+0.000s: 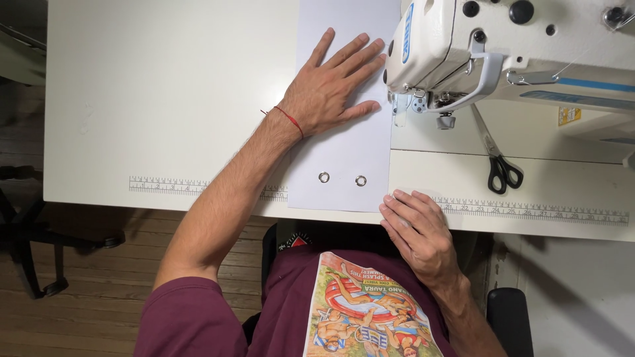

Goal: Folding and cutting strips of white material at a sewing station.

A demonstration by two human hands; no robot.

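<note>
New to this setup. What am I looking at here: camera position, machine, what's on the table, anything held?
One picture, from a camera worn on the person's head, looking straight down. The white machine at upper right is a sewing machine on a white table with a ruler printed along its front edge. A pale sheet of material with two metal eyelets lies flat, running under the machine. The left hand presses flat on the sheet, fingers spread. The right hand rests at the sheet's near right corner. Black-handled scissors lie to the right. Neither hand grips anything.
</note>
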